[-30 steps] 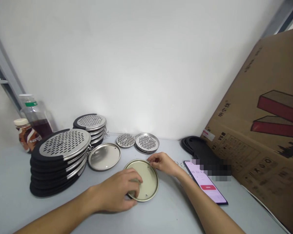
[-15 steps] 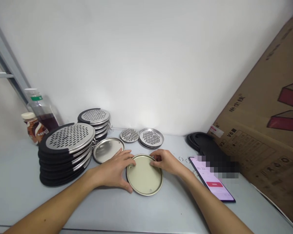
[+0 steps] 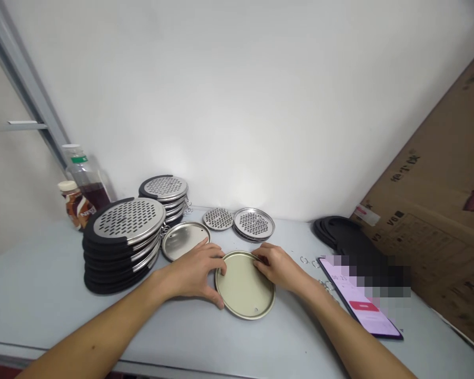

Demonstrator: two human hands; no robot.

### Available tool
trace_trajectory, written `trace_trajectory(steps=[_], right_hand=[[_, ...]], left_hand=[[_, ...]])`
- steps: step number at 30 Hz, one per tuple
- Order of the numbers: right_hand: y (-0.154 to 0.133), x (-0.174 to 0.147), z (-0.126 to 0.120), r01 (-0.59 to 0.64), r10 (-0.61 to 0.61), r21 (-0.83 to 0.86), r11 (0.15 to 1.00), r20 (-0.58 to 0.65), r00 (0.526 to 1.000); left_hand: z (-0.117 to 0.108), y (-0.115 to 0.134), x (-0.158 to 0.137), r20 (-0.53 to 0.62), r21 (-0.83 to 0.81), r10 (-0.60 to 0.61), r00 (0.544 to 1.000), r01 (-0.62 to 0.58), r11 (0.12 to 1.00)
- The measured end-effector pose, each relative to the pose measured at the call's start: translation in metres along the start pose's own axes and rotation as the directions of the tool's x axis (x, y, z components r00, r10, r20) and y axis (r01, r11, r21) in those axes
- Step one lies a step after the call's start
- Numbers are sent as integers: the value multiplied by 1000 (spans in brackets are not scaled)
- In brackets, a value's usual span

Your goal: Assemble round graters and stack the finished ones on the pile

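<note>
A shallow round metal dish point(image 3: 245, 287) with a raised rim, pale greenish-beige inside, lies on the table in front of me. A small hole shows near its lower edge. My left hand point(image 3: 199, 271) grips its left side, fingers over the upper-left rim and thumb low against the edge. At the upper right, my right hand point(image 3: 278, 266) pinches the rim, its fingertips partly hidden. Just behind my left hand is a shiny round metal dish point(image 3: 185, 237), partly covered by the fingers. Farther back are a small round grater plate point(image 3: 218, 218) and a short stack of rimmed grater plates point(image 3: 254, 223).
Stacked round graters with black rims point(image 3: 122, 242) stand at left, a second stack point(image 3: 166, 192) behind. Beyond them are two bottles point(image 3: 89, 181). Metal rings point(image 3: 304, 260), a phone point(image 3: 363, 302), black round pieces point(image 3: 339, 231) and a large cardboard box point(image 3: 430, 210) occupy the right.
The whole scene has shifted rightward in the picture as my head view turned slightly left. Both hands stay at the same places on the dish's rim.
</note>
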State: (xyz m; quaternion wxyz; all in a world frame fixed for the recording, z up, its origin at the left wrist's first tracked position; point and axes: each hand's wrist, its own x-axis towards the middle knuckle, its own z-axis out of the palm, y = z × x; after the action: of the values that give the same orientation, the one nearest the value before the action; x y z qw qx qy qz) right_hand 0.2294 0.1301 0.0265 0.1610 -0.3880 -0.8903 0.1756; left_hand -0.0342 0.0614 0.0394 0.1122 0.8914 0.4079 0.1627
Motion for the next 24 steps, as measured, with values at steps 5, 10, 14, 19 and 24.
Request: trace_trajectory(steps=[5,10,14,19,24], right_hand=[[-5,-2,1,31,-30,-43,999,29,999],[-4,-1,5,45,-43,-77,996,36,998],[-4,-1,6,52,-49,-90,995,36,998],[-6,-2,4,44,-42,-66,997,34,999],[-6,-1,1,-27,27,2,1000,14,1000]], left_hand=[[1,-2,1,-44,-10,58,997,-58,998],[1,-2,1,-55,-44,90,994,-93,995],[3,-4,2,-57,-77,96,994,-100,992],[3,-4,2,-42,-112,90,995,-94,989],[-5,-3,-2,-20,-113,3,1000,-5,994]])
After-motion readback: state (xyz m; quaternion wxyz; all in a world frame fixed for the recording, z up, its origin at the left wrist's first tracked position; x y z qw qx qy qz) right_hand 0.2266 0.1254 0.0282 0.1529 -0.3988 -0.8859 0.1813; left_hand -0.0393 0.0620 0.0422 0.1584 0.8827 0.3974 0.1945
